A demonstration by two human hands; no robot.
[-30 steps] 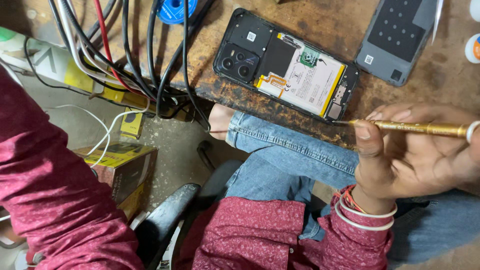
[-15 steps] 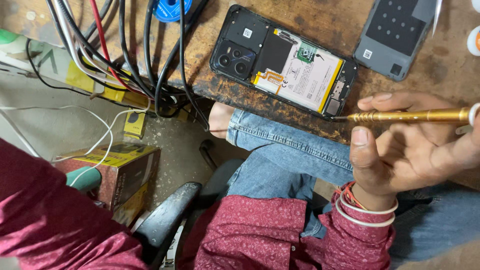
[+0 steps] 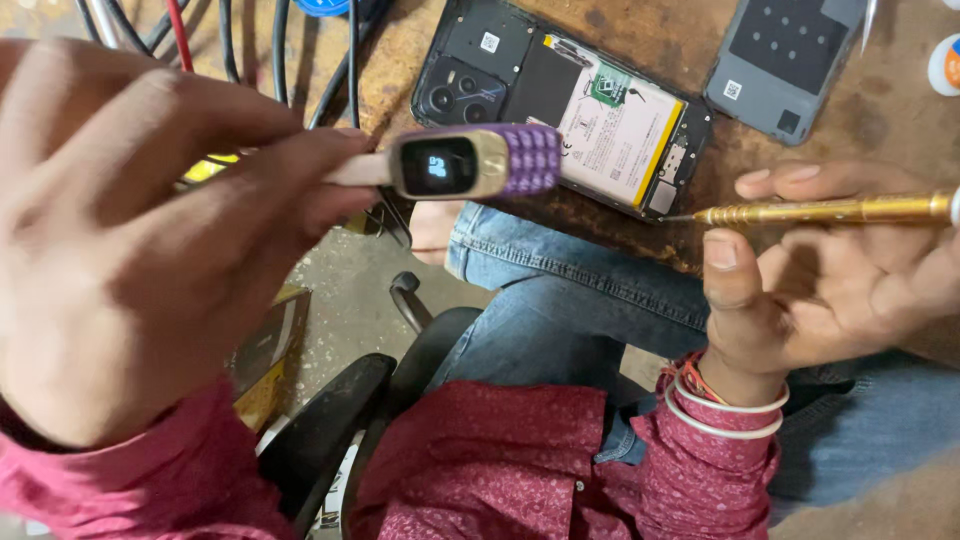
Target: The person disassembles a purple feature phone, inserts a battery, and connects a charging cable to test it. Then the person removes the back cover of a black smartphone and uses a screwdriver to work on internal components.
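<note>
Holding a tiny phone point(image 3: 478, 163) in my left hand point(image 3: 140, 240), I have my fingertips closed around its near end, so the gold-and-purple body sticks out to the right, lying almost level. Its small lit screen faces up at me and the purple keypad end points toward the opened smartphone point(image 3: 562, 105) on the wooden bench point(image 3: 690, 40); from this angle the tiny phone overlaps that smartphone's near edge, raised above it as far as I can judge.

My right hand point(image 3: 830, 290) grips a gold screwdriver point(image 3: 820, 211), thumb and fingers wrapped on its shaft. The tool's long axis runs nearly horizontal, handle off to the right, thin tip pointing left and meeting the lower right corner of the opened smartphone, by the end of the battery. That smartphone lies on a slant, camera end up-left, its back off and battery showing.

A grey back cover point(image 3: 785, 60) rests on the bench well to the right. Cables point(image 3: 290, 50) hang over the bench's left edge. My jeans-clad knee point(image 3: 560, 300) sits below the bench.
</note>
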